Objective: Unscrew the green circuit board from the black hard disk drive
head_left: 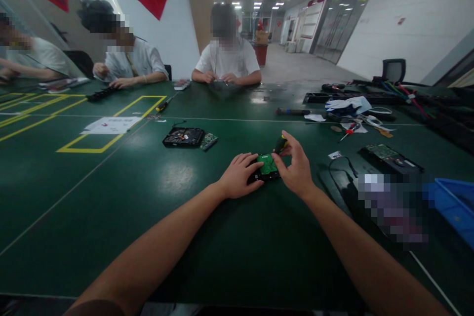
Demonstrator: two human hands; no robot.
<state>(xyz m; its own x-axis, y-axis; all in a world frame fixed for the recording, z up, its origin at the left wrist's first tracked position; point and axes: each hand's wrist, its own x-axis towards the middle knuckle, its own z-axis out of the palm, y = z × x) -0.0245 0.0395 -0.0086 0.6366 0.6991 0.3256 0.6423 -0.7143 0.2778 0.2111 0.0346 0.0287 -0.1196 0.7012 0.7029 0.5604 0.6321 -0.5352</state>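
Observation:
A black device case (273, 176) with a green circuit board (267, 163) facing up lies on the green table in front of me. My left hand (238, 177) grips its left side, fingers over the top edge and thumb along the near side. With its thumb and fingers, my right hand (298, 169) holds a screwdriver (280, 145) by its dark green and yellow handle, above the board's right part. The screwdriver's tip is too small to make out against the board. Farther left lie an opened black device (183, 136) and a loose circuit board (209, 141).
At right are a black device (391, 159), a blue bin (455, 207), a red-handled screwdriver (348, 132) and white gloves (348, 105). Another screwdriver (164, 104) and a paper sheet (111, 125) lie left. Several people sit across the table (177, 237).

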